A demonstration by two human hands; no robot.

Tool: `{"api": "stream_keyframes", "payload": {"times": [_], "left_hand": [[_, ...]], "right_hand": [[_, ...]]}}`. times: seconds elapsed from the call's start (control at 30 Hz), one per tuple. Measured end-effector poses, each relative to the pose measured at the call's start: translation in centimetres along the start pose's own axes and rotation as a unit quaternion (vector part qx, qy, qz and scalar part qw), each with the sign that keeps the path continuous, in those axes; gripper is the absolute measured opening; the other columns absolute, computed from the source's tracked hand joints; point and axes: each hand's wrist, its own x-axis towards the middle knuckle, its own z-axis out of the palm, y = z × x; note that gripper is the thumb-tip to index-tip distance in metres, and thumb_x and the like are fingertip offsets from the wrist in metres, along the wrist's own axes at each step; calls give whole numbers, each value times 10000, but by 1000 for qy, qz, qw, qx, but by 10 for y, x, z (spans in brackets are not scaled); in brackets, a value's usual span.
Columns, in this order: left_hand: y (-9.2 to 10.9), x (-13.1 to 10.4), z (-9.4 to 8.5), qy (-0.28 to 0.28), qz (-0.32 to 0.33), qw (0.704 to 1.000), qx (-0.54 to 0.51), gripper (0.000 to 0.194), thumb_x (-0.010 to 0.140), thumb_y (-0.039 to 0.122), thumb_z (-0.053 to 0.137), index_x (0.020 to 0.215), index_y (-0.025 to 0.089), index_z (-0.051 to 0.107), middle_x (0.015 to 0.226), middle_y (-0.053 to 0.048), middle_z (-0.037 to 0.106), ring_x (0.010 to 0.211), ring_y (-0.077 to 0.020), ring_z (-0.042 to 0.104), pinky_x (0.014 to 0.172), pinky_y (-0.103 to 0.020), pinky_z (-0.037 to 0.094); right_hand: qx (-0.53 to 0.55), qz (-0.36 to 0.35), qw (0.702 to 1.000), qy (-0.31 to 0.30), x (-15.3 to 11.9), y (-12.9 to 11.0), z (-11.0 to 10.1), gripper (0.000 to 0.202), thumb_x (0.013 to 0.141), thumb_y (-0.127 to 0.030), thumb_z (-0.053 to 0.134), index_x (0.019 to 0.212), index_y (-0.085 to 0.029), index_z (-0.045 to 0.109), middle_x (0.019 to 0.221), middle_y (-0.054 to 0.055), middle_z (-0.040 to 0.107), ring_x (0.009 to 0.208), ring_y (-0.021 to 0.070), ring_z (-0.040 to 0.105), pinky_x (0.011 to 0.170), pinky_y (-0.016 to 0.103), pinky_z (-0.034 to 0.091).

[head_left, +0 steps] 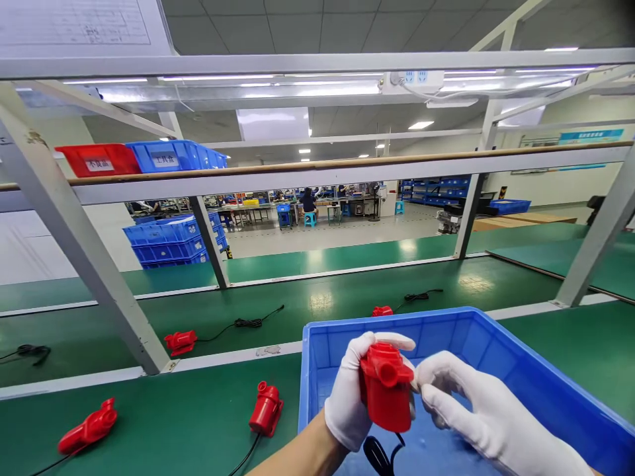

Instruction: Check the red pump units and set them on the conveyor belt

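Observation:
My left hand (354,390), in a white glove, is wrapped round a red pump (389,393) with a round spout facing me. The pump is held up over a blue bin (322,330), and its black cord (380,455) hangs in a bundle beneath it. At the pump's right side, my gloved right hand (466,403) has thumb and forefinger pinched together; what lies between the fingertips is too small to make out. To the left on the green bench are another red pump (266,410) and a further red pump (89,426), each with a black cord.
Beyond a white rail, a red pump (181,342) and another one (381,311), partly behind the bin, lie on a green belt (317,291). A grey post (84,231) rises at left. Overhead, a shelf carries a red bin (99,160) and blue bins (169,157).

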Motion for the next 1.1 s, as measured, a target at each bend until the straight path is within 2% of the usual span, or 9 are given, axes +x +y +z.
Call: {"api": "stream_keyframes", "payload": {"times": [0.17, 0.33, 0.47, 0.57, 0.67, 0.73, 0.93, 1.03, 1.1], "left_hand": [[1, -3, 1, -67, 20, 997, 20, 549, 873, 530, 403, 1021, 81, 683, 636, -78, 650, 451, -170, 589, 431, -263, 460], [5, -10, 11, -14, 62, 988, 142, 561, 892, 560, 387, 1081, 101, 649, 725, -73, 634, 587, -177, 580, 602, -307, 488], [1, -15, 14, 89, 164, 930, 317, 551, 944, 616, 378, 1221, 172, 550, 941, -67, 599, 829, -201, 579, 817, -340, 480], [-6, -18, 9, 110, 241, 868, 419, 562, 945, 627, 384, 1326, 215, 430, 1054, -72, 552, 912, -207, 568, 900, -365, 460], [-14, -21, 2, 86, 288, 817, 492, 646, 922, 641, 430, 1416, 241, 312, 1142, -96, 530, 962, -230, 571, 942, -402, 448], [-17, -23, -1, 65, 298, 803, 512, 751, 879, 645, 518, 1456, 254, 237, 1246, -130, 500, 1015, -260, 575, 948, -422, 454], [-19, -21, 9, 95, 272, 775, 563, 1131, 671, 482, 819, 1505, 241, 93, 1502, -184, 305, 1333, -401, 382, 1122, -519, 321], [-20, -16, 15, 83, 280, 772, 564, 1127, 668, 413, 802, 1504, 226, 69, 1462, -178, 371, 1410, -417, 266, 1157, -562, 263], [-21, -14, 14, 67, 280, 780, 555, 1116, 666, 394, 802, 1499, 220, 80, 1426, -175, 419, 1400, -412, 292, 1144, -557, 295]], "right_hand": [[9, -46, 999, 3, -7, 1, 3, 323, 948, -536, 457, 923, -259, 620, 844, 1, 658, 734, 132, 602, 690, 212, 485], [22, -38, 999, 0, -8, 7, 2, 429, 914, -637, 434, 893, -249, 615, 758, 19, 626, 671, 150, 567, 642, 238, 479], [51, -9, 999, -14, -5, 10, 1, 552, 873, -752, 373, 844, -234, 562, 757, 24, 626, 652, 147, 559, 609, 236, 460], [58, 0, 998, -33, -2, 10, 2, 558, 866, -769, 363, 807, -233, 506, 726, 8, 626, 621, 139, 566, 613, 230, 461], [24, 8, 1000, -13, -3, 9, 3, 527, 907, -717, 340, 770, -233, 498, 703, 6, 638, 637, 148, 591, 643, 240, 470], [-30, -11, 999, 24, -3, 9, -1, 482, 936, -650, 346, 794, -238, 551, 752, 18, 657, 686, 161, 611, 666, 252, 482], [-185, -187, 963, 51, -2, 14, -28, 245, 876, -390, 563, 1046, -260, 683, 1124, 86, 698, 1031, 264, 647, 912, 357, 514], [-221, -211, 952, 15, -1, 6, -41, 252, 870, -338, 580, 1081, -279, 704, 1192, 96, 685, 1103, 284, 629, 984, 386, 483], [-216, -200, 955, -32, -1, -1, -46, 254, 903, -346, 541, 1082, -289, 711, 1142, 96, 701, 1101, 280, 627, 965, 381, 487]]}}
